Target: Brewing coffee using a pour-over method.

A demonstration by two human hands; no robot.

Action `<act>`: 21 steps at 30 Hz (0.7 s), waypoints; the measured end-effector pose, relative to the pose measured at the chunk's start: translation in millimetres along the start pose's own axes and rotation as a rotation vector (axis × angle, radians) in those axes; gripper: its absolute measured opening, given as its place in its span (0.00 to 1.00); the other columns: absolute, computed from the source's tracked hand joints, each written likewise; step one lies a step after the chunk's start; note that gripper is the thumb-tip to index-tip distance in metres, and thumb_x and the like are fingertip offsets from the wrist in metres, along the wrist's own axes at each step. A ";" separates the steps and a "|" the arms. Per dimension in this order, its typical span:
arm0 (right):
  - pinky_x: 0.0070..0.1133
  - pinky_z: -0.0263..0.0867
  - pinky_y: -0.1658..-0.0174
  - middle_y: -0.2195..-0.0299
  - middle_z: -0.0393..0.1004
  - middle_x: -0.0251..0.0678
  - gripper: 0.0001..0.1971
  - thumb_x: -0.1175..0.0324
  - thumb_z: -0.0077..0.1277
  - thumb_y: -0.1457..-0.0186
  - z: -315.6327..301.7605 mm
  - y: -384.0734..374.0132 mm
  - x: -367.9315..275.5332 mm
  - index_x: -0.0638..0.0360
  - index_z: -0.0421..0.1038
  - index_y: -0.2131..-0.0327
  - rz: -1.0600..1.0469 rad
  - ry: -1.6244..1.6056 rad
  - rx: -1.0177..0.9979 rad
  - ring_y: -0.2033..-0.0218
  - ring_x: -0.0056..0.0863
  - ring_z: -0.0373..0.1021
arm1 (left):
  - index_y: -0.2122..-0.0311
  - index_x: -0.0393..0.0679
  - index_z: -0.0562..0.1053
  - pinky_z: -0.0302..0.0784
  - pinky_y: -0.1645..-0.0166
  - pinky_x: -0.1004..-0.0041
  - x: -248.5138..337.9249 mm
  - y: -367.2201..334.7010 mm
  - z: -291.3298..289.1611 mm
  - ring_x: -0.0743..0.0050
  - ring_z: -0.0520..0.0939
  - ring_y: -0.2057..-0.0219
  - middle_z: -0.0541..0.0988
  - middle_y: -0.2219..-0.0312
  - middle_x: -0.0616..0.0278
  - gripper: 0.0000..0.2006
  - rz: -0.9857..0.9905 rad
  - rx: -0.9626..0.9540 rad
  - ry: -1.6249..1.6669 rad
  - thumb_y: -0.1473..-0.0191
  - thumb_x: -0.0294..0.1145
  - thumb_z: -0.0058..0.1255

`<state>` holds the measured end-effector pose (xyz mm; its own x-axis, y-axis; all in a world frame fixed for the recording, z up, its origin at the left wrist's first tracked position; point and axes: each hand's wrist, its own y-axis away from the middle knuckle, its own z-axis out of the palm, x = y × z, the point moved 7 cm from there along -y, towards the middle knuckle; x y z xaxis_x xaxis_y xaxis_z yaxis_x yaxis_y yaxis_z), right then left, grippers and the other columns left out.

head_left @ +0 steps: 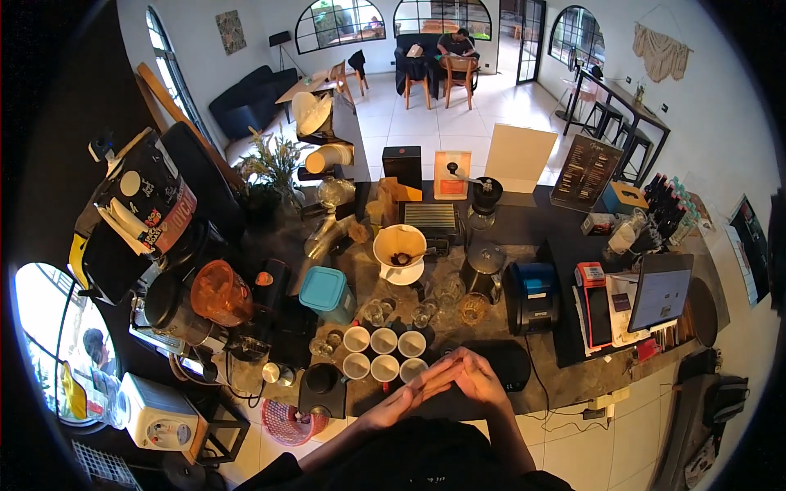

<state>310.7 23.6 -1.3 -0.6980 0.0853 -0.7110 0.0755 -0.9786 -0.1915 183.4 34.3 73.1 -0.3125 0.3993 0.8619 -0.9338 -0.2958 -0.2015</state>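
Note:
My left hand (404, 403) and my right hand (477, 380) meet above the near edge of the counter. Their fingers are stretched out and come together at the tips, with nothing seen between them. Just beyond my left hand stand several white cups (385, 343) in two rows, and my fingers partly cover the nearest right cup. Behind the cups, a white dripper (401, 271) holds a brown paper filter (399, 243) with dark coffee grounds at its bottom. A flat black scale (501, 367) lies beside my right hand.
Small glasses (426, 313) and a glass carafe (483, 270) stand mid-counter. A teal-lidded canister (324, 290) is left of the dripper. A blue-black printer (532, 296), card terminal (594, 303) and screen (660, 290) occupy the right. A person (455, 45) sits far back.

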 end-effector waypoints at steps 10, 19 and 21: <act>0.21 0.61 0.49 0.60 0.71 0.32 0.14 0.59 0.44 0.33 21.1 -1.9 -24.8 0.60 0.67 0.54 0.066 0.322 0.056 0.55 0.20 0.67 | 0.30 0.39 0.37 0.42 0.29 0.56 -7.3 1.4 -5.9 0.56 0.47 0.30 0.42 0.30 0.48 0.47 0.000 0.023 0.012 0.39 0.68 0.30; 0.16 0.62 0.54 0.61 0.68 0.28 0.09 0.65 0.45 0.33 12.6 -3.4 -0.1 0.58 0.67 0.55 0.152 0.329 0.127 0.58 0.15 0.65 | 0.30 0.39 0.37 0.47 0.30 0.52 -6.1 4.9 -8.4 0.53 0.50 0.31 0.38 0.30 0.52 0.50 -0.030 0.053 -0.027 0.41 0.72 0.29; 0.16 0.62 0.54 0.60 0.68 0.28 0.09 0.65 0.44 0.32 10.8 -1.8 1.6 0.58 0.66 0.55 0.168 0.297 0.122 0.58 0.16 0.65 | 0.30 0.39 0.37 0.48 0.31 0.52 -7.1 4.3 -7.4 0.53 0.50 0.31 0.38 0.30 0.52 0.50 -0.043 0.055 -0.021 0.42 0.72 0.29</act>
<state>301.8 23.5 5.2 -0.4443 -0.0457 -0.8947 0.0737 -0.9972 0.0143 180.4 36.6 62.7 -0.2676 0.3942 0.8792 -0.9353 -0.3257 -0.1386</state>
